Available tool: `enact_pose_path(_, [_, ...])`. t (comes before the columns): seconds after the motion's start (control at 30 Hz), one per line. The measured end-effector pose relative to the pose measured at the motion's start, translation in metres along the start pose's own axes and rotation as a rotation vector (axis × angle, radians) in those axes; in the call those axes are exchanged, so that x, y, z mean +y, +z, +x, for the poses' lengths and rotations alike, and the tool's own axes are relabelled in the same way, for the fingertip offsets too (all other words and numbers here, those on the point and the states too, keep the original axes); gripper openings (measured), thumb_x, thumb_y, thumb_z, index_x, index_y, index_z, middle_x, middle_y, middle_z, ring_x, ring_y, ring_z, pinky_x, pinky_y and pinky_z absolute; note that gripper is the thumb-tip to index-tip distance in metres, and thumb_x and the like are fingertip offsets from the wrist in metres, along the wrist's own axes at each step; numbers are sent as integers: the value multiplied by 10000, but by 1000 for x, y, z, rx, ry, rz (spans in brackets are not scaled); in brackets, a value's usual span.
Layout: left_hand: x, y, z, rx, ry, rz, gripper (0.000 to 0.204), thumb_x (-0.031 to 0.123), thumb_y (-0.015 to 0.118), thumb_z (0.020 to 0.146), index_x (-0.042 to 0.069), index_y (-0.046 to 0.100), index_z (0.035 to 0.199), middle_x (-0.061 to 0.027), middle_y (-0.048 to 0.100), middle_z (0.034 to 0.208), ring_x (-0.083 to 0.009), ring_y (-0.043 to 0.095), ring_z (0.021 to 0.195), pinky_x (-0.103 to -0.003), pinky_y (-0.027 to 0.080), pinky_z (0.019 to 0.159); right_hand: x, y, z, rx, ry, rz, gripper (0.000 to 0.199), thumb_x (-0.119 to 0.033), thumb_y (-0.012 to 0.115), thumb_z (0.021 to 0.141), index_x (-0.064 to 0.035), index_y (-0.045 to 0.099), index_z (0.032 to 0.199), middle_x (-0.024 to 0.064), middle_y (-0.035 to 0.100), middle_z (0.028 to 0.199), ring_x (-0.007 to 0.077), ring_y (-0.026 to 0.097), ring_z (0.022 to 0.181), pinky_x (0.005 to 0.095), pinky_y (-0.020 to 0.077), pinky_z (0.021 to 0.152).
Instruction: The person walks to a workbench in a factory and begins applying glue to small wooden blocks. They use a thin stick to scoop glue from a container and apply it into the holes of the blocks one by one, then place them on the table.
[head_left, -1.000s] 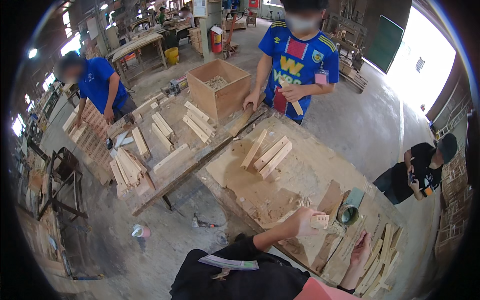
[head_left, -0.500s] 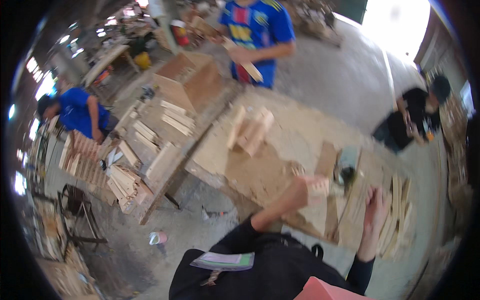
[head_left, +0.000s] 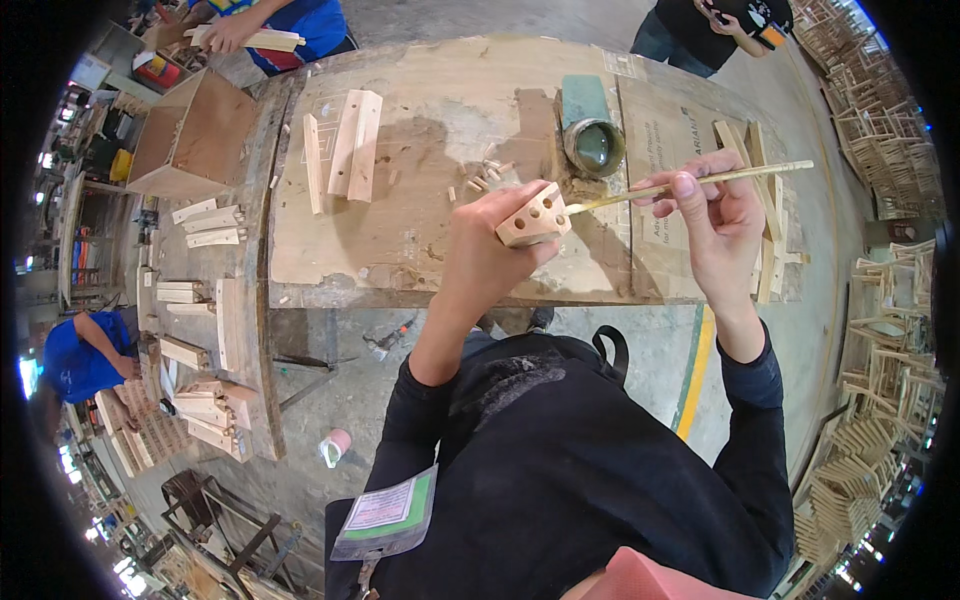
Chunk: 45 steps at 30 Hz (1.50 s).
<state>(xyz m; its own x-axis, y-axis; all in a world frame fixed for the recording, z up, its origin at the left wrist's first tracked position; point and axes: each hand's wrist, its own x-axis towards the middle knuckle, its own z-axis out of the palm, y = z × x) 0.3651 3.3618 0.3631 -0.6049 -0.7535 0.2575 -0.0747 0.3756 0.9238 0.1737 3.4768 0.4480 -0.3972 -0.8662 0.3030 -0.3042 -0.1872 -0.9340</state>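
My left hand is closed around a pale wooden block with several round holes drilled in its end. Between thumb and fingers, my right hand pinches a thin wooden stick. Its whitish tip meets the holed end of the block, beside one of the holes. Just beyond my hands stands a round pot with greyish-green liquid in it. Short wooden dowels lie loose on the table near the block.
Wooden pieces lie at the table's left, and long strips at its right. A side table holds stacked parts and a plywood box. Co-workers stand at far left, at left, and beyond the table. A pink cup is on the floor.
My view has swung and steadied, bringing the table square in front. My right hand, formerly near the strips, now has the stick against the block in my left hand.
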Motion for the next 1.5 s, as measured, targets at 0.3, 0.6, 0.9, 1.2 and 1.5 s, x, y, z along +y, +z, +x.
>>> enact_pose_path(0.3, [-3,6,-1,-27,139,73,536,34,787,658,5,678,1182,-173,720,1049,-246,710,939,-323,544,815,-11,5,3,-84,-119,-100,141,-74,632,964,8,539,1029,132,716,889,185,724,855,259,568,715])
enact_pose_path(0.6, [0,5,3,-89,147,79,530,47,789,643,-6,677,1158,-153,717,1016,-237,699,883,-314,530,813,-17,9,2,-136,-169,-245,132,-86,654,950,15,586,1000,93,684,892,179,721,870,256,561,699])
enact_pose_path(0.9, [-1,5,4,-106,146,61,549,57,807,638,-17,671,1164,-156,709,988,-233,690,866,-320,528,798,-15,14,2,-174,-179,-281,145,-94,654,952,18,575,1000,99,669,903,198,721,859,268,555,688])
enact_pose_path(1.2, [0,7,4,-111,160,68,535,61,798,646,-46,668,1154,-177,712,1017,-238,697,891,-313,530,815,-12,16,3,-136,-148,-145,129,-60,683,925,44,625,976,78,645,888,160,714,806,251,562,672])
enact_pose_path(1.5, [-3,9,3,-109,158,90,525,64,784,650,-37,674,1153,-177,714,1013,-237,700,888,-318,534,812,-16,12,1,-147,-150,-189,129,-62,660,944,48,608,985,85,647,902,171,719,810,257,579,697])
